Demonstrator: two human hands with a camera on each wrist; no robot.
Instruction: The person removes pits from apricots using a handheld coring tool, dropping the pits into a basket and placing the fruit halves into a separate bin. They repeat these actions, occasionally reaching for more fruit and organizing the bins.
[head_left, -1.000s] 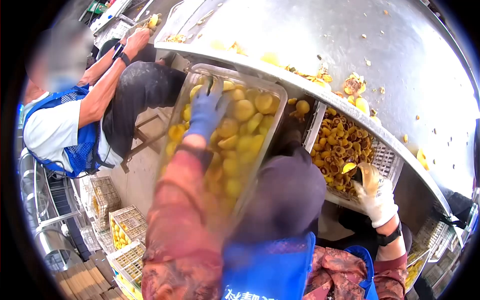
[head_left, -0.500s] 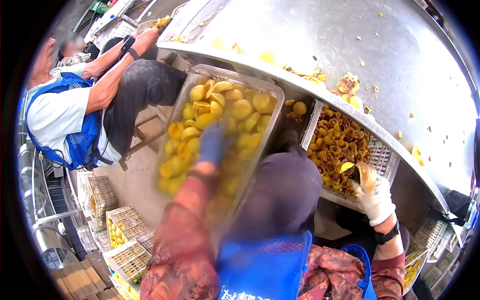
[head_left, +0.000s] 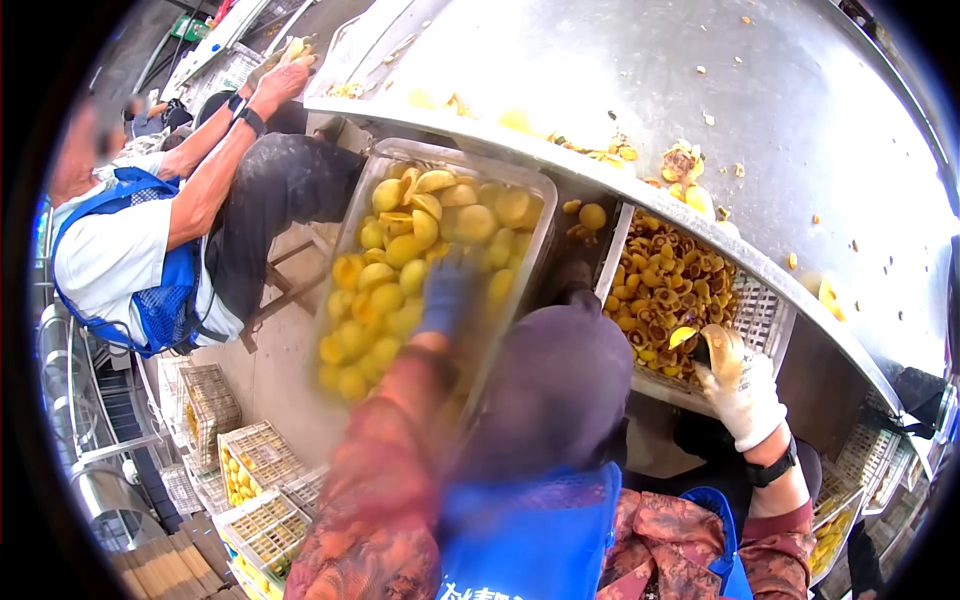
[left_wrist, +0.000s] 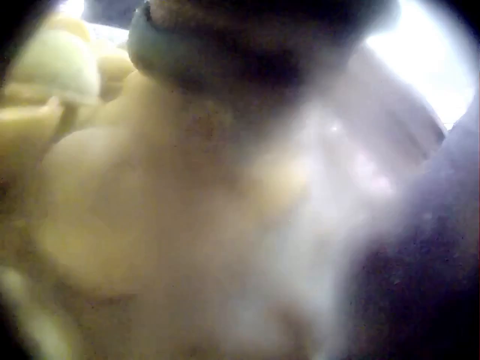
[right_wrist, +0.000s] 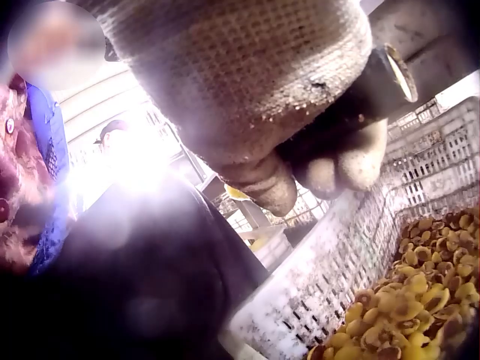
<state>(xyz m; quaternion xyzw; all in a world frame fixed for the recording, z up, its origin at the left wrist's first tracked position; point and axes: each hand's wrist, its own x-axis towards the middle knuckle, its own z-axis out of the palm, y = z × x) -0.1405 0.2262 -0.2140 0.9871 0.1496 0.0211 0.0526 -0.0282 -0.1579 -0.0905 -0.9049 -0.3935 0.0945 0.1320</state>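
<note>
My left hand [head_left: 452, 292], in a blue glove, is down among yellow fruit halves [head_left: 385, 275] in a pale plastic tub [head_left: 548, 200]. Motion blurs it, but its fingers look extended over the fruit. The left wrist view shows fruit halves [left_wrist: 56, 64] close by, mostly blurred. In a white knit glove, my right hand [head_left: 745, 395] grips a dark tubular tool handle [right_wrist: 352, 109]. One yellow fruit piece [head_left: 683, 337] shows just beyond that hand's fingertips. Below it, a white slatted crate [head_left: 765, 310] holds many brownish-yellow fruit pieces [right_wrist: 409, 304].
A metal table [head_left: 600, 80] with fruit scraps [head_left: 683, 160] along its edge runs across the far side. At left sits another person [head_left: 130, 250] in a blue vest. Stacked crates [head_left: 262, 450] stand on the floor at lower left. My knee [head_left: 560, 370] separates tub and crate.
My left hand has drawn back from the tub's far end toward my body, uncovering fruit halves there. The right hand keeps nearly the same pose over the crate.
</note>
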